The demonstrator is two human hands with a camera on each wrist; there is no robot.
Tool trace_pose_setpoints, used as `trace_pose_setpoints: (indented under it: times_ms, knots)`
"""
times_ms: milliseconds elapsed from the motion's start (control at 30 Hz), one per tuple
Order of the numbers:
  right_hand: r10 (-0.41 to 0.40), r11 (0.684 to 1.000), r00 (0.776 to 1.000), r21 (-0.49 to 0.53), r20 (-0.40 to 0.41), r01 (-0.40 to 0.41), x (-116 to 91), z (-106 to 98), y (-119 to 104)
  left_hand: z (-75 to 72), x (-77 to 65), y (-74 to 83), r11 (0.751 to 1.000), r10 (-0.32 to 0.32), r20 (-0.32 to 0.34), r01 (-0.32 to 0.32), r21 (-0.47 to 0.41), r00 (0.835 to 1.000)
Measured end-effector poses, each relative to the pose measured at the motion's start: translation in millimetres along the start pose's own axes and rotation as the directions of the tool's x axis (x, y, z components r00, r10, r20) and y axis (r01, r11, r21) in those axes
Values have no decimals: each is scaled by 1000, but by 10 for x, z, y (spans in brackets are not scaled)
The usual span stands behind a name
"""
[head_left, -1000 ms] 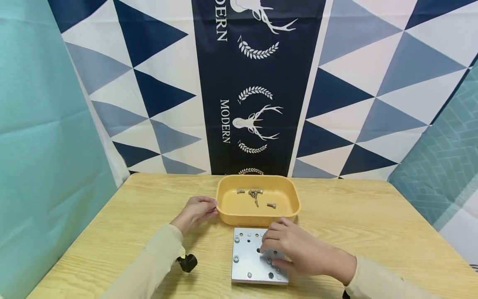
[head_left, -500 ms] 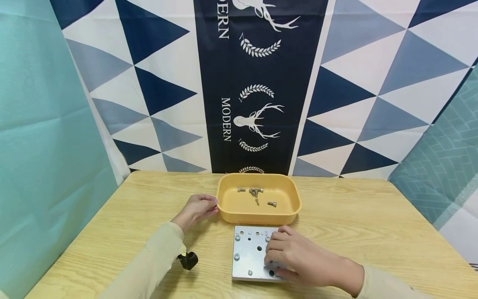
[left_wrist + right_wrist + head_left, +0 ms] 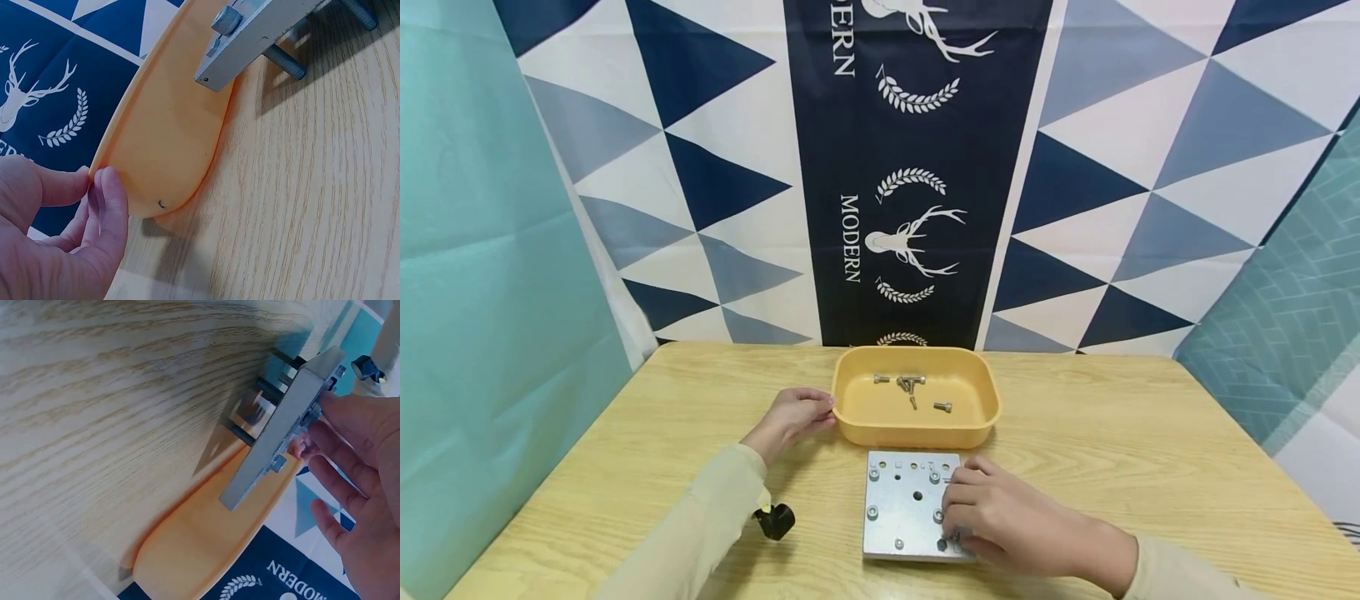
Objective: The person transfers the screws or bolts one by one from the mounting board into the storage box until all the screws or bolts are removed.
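Observation:
My left hand [image 3: 793,412] pinches the left rim of the yellow plastic tray [image 3: 917,437]; the left wrist view shows thumb and fingertips meeting over the rim. In front of the tray sits a silver metal plate [image 3: 895,504] with drilled holes and several socket-head screws standing in it. The screws' threaded ends stick out beneath the plate [image 3: 269,437]. My right hand [image 3: 1000,521] is at the plate's near right corner, thumb and index finger on a socket-head screw [image 3: 310,417], the other fingers loosely bent. Those fingers partly hide that screw.
Several loose screws [image 3: 943,407] lie inside the tray. A small black device [image 3: 775,522] is fixed at the left wrist. The wooden table [image 3: 1097,433] ends at a patterned cloth backdrop [image 3: 737,167], with a teal cloth [image 3: 512,250] along the left side.
My right hand has shifted right and toward the plate's near right corner, uncovering the screws at the plate's right side. The left hand keeps its grip on the tray rim.

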State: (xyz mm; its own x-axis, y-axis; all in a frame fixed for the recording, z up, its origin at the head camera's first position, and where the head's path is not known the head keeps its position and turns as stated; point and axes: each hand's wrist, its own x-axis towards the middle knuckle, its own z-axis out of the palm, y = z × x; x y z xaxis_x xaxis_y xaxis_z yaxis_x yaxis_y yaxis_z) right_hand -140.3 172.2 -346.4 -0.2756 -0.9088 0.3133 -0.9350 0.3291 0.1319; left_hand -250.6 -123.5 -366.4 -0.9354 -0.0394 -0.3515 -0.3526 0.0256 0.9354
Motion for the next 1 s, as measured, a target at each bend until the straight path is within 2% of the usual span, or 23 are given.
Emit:
trace_pose_setpoints:
  times_ms: [333, 467, 633, 833, 1000]
  knots:
    - [31, 999, 999, 34, 17, -32, -31, 5, 15, 39, 18, 7, 999, 19, 7, -18, -26, 1000]
    - [22, 999, 1000, 26, 1, -22, -5, 37, -8, 1, -4, -17, 1000, 17, 4, -17, -2, 1000]
    - [30, 998, 998, 62, 46, -33, 28, 78, -58, -62, -62, -91, 999, 16, -16, -16, 33, 1000]
    - [64, 994, 994, 88, 89, -72, 20, 40, -51, -22, -73, -88, 999, 38, 1, -38, 27, 999]
    - [42, 997, 998, 67, 57, -45, 32, 15, -19, -8, -82, -47, 999, 42, -3, -42, 33, 999]
